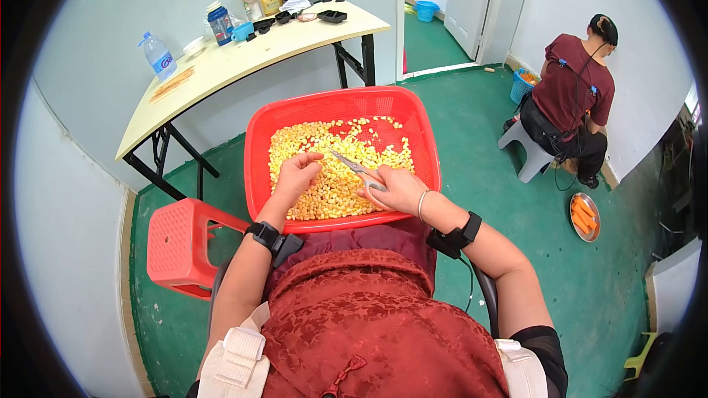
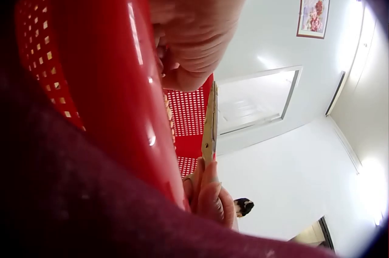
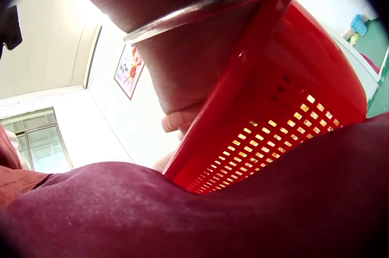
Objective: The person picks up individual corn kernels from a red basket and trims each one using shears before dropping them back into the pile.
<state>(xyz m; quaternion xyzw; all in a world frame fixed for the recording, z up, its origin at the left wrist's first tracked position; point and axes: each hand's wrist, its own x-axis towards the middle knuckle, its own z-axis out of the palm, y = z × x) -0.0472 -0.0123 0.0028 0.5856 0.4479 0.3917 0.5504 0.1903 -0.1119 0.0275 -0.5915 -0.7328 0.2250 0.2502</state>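
A red plastic basket [image 1: 262, 129] with mesh sides rests on the wearer's lap, its bottom covered with loose yellow corn kernels [image 1: 335, 191]. Over the kernels, my right hand [image 1: 402, 190] holds a pair of scissors [image 1: 354, 165], fingers around the handles and blades pointing up and left. My left hand [image 1: 296, 175] is over the basket's left part, fingers bent, thumb and forefinger close to the scissor tips. I cannot tell whether a kernel sits between them. In the left wrist view the basket rim [image 2: 115, 75] partly hides the left fingers, and the scissor blades [image 2: 209, 118] show beyond them.
A red stool [image 1: 181, 239] stands at the left. Behind the basket is a table [image 1: 287, 40] with bottles, cups and black containers. To the right, a person [image 1: 575, 96] sits on a grey stool near a blue basket [image 1: 521, 87]. A metal bowl [image 1: 596, 230] of carrots is on the floor.
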